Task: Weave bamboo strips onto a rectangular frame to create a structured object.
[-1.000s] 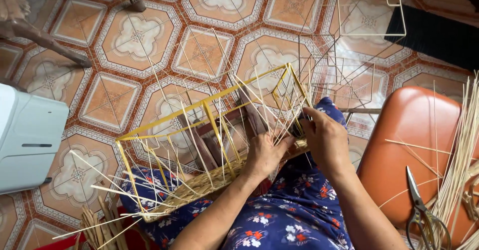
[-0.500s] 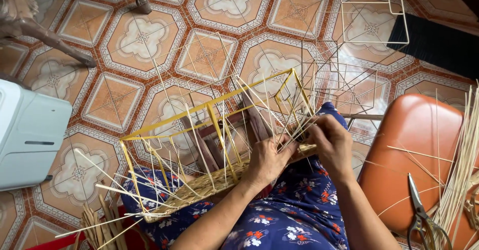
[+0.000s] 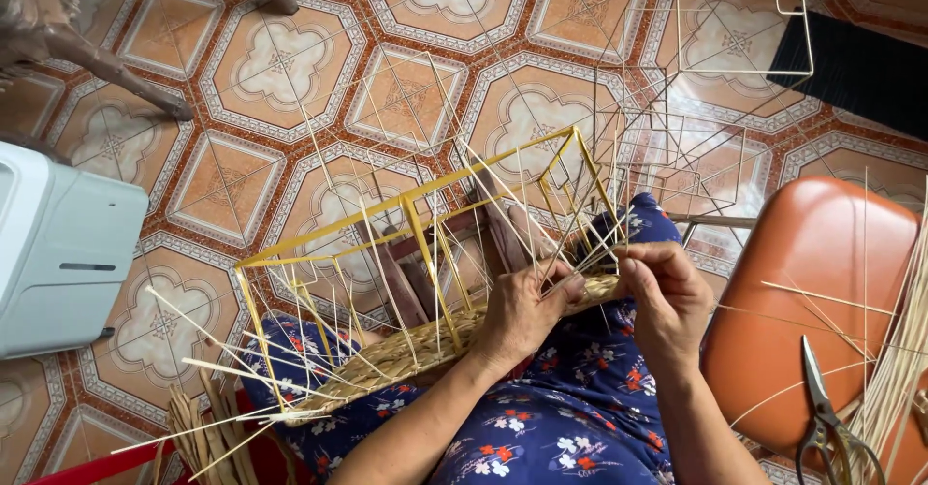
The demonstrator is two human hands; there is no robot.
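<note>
A yellow wire basket frame (image 3: 416, 205) lies tilted across my lap, its lower side covered in woven straw (image 3: 406, 354). Many thin pale reed strands (image 3: 503, 205) stick up and out from the weave. My left hand (image 3: 522, 316) grips the woven edge near the frame's right end, fingers pinching strands. My right hand (image 3: 667, 296) is beside it, fingers closed on reed strands at the same edge. Both hands touch the weave.
An orange stool (image 3: 812, 301) on my right carries scissors (image 3: 822, 417) and loose reeds (image 3: 899, 369). Bare white wire frames (image 3: 715, 69) stand on the patterned tile floor ahead. A white box-shaped appliance (image 3: 68, 248) is at the left, chair legs (image 3: 106, 69) at far left.
The frame has tipped slightly and my hands have shifted a little along the woven edge, working the strands; the view has moved a little.
</note>
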